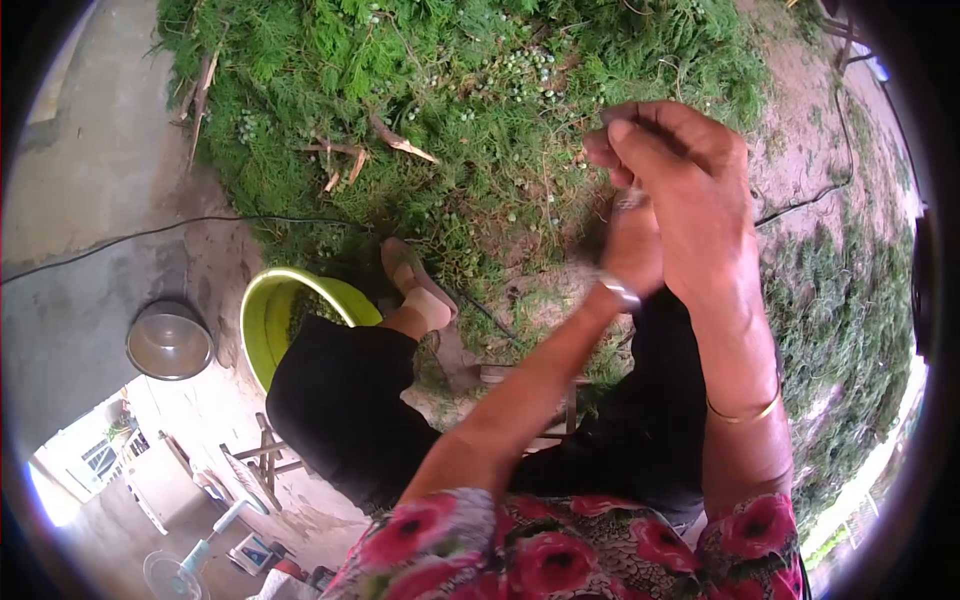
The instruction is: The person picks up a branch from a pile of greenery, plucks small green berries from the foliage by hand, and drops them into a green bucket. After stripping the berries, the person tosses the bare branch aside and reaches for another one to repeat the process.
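Note:
My right hand is raised at the right of the view, its fingers curled in toward the thumb. Whether anything is between them cannot be made out. My left hand is just below and partly behind it, blurred, with its fingers mostly hidden. A silver band circles the left wrist, and a gold bangle sits on the right forearm. Beneath and beyond both hands spreads a heap of green conifer branches bearing pale round cones.
A yellow-green bucket stands beside my left leg, partly filled. Further left is a metal bowl. Cut branch pieces lie on the greenery. A black cable crosses the ground. More cut foliage covers the right side.

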Motion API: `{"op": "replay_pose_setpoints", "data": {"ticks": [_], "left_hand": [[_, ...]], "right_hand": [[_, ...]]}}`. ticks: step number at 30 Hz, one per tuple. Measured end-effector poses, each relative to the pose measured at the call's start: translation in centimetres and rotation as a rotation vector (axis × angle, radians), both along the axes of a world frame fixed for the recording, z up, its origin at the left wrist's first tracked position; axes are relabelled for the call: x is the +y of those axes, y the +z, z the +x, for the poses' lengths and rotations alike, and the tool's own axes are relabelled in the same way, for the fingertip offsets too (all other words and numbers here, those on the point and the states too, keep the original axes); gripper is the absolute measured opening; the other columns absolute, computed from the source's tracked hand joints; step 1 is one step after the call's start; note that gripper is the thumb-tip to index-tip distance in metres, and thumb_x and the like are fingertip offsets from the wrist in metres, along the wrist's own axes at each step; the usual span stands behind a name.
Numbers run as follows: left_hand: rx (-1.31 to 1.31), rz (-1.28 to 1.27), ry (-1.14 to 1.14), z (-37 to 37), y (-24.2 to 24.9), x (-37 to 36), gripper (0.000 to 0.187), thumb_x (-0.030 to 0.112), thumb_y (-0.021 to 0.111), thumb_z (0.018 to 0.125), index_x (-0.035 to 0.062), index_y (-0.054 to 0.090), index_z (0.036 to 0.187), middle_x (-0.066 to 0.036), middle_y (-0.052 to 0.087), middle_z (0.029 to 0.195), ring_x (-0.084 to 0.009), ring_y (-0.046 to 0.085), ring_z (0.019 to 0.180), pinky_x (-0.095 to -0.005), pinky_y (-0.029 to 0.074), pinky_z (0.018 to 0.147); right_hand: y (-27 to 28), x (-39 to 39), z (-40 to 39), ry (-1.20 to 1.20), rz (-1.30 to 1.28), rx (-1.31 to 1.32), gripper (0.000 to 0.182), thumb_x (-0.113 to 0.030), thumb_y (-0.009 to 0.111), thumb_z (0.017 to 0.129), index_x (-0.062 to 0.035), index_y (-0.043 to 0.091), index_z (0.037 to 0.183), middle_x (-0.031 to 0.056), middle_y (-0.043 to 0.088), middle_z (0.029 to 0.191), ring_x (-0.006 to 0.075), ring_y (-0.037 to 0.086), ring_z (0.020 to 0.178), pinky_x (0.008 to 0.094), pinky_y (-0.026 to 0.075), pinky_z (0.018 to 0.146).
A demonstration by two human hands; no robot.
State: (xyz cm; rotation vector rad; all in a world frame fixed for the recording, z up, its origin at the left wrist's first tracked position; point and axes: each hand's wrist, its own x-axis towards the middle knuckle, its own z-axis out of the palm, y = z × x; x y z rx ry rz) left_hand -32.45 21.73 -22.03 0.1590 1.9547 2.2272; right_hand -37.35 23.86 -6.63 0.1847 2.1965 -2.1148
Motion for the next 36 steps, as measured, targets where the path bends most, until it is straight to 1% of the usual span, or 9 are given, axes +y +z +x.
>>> {"op": "replay_pose_setpoints", "data": {"ticks": [3, 5, 6, 9, 11, 18, 19, 25, 36], "left_hand": [[-0.156, -1.010, 0.231, 2.4, -12.4, -10.5, 0.058, 0.047, 0.069, 0.070, -0.0045, 0.051, 0.090, -0.017, 0.057, 0.063, -0.0332, 0.059, 0.058, -0.0420, 0.047, 0.052], [-0.128, -1.437, 0.281, 6.3, -18.3, -18.1, 0.072, 0.052, 0.069, 0.069, -0.0063, 0.050, 0.106, -0.016, 0.056, 0.062, -0.0283, 0.058, 0.057, -0.0370, 0.049, 0.054], [-0.518, -1.417, 0.321, 7.1, -19.4, -20.4, 0.069, 0.039, 0.073, 0.067, -0.0046, 0.053, 0.117, -0.022, 0.062, 0.086, -0.0334, 0.061, 0.080, -0.0461, 0.048, 0.070], [-0.351, -1.341, 0.306, 9.5, -23.2, -26.7, 0.051, 0.032, 0.070, 0.076, -0.0038, 0.056, 0.111, -0.020, 0.061, 0.085, -0.0312, 0.060, 0.071, -0.0467, 0.047, 0.062], [-1.164, 0.103, 0.594, 9.2, -22.8, -27.7, 0.022, 0.013, 0.067, 0.080, -0.0009, 0.059, 0.096, -0.010, 0.053, 0.063, -0.0188, 0.044, 0.048, -0.0373, 0.039, 0.044], [-0.959, 0.396, 1.167, 7.0, -18.6, -23.6, 0.005, 0.001, 0.065, 0.081, -0.0036, 0.064, 0.080, -0.010, 0.058, 0.069, -0.0196, 0.050, 0.054, -0.0348, 0.038, 0.044], [-0.980, 0.247, 1.088, 6.5, -17.1, -23.1, 0.005, 0.004, 0.064, 0.082, -0.0004, 0.063, 0.085, -0.008, 0.057, 0.070, -0.0182, 0.049, 0.057, -0.0347, 0.040, 0.047], [-0.581, 0.640, 0.765, 5.7, -5.6, -20.2, 0.016, 0.009, 0.064, 0.083, 0.0074, 0.057, 0.096, -0.001, 0.055, 0.081, -0.0149, 0.049, 0.068, -0.0316, 0.044, 0.058], [-0.178, 0.864, 0.323, 12.5, 16.8, -17.6, 0.020, 0.013, 0.065, 0.081, 0.0026, 0.057, 0.097, -0.001, 0.050, 0.077, -0.0131, 0.046, 0.074, -0.0260, 0.040, 0.070]], "right_hand": [[0.8, 0.6, 0.0, 0.237, 0.094, -0.192, 0.019, -0.008, 0.054, 0.085, 0.0076, 0.060, 0.094, 0.0117, 0.065, 0.080, 0.0140, 0.062, 0.072, 0.0231, 0.046, 0.065], [0.9, 0.4, 0.0, 0.277, 0.164, -0.197, 0.020, -0.008, 0.054, 0.084, 0.0076, 0.060, 0.094, 0.0119, 0.065, 0.080, 0.0141, 0.061, 0.072, 0.0231, 0.046, 0.065], [0.9, 0.2, 0.1, 0.314, 0.225, -0.191, 0.020, -0.009, 0.054, 0.084, 0.0075, 0.060, 0.094, 0.0121, 0.065, 0.080, 0.0142, 0.061, 0.072, 0.0231, 0.046, 0.066], [0.9, -0.8, 0.3, 0.306, 0.143, -0.229, 0.021, -0.009, 0.054, 0.084, 0.0080, 0.060, 0.094, 0.0128, 0.065, 0.080, 0.0144, 0.061, 0.073, 0.0237, 0.046, 0.067], [0.5, -1.4, 0.2, 0.289, 0.121, -0.251, 0.021, -0.009, 0.054, 0.084, 0.0081, 0.059, 0.094, 0.0127, 0.065, 0.080, 0.0144, 0.061, 0.073, 0.0240, 0.046, 0.067], [-0.1, -2.1, -0.1, 0.356, 0.170, -0.244, 0.020, -0.007, 0.054, 0.085, 0.0089, 0.059, 0.096, 0.0117, 0.065, 0.081, 0.0141, 0.061, 0.073, 0.0238, 0.046, 0.067], [-1.2, -2.5, 0.2, 0.272, 0.122, -0.156, 0.012, -0.003, 0.054, 0.082, 0.0064, 0.062, 0.080, 0.0069, 0.061, 0.067, 0.0078, 0.054, 0.061, 0.0233, 0.042, 0.054], [-3.7, -1.7, 0.9, 0.259, 0.259, 0.127, 0.012, -0.004, 0.055, 0.080, 0.0057, 0.062, 0.080, 0.0118, 0.061, 0.065, 0.0137, 0.055, 0.058, 0.0284, 0.044, 0.054], [6.8, 0.9, 13.1, 0.298, 0.181, 0.090, 0.011, 0.000, 0.060, 0.078, 0.0046, 0.062, 0.088, 0.0088, 0.061, 0.068, 0.0108, 0.055, 0.060, 0.0254, 0.045, 0.057]]}}
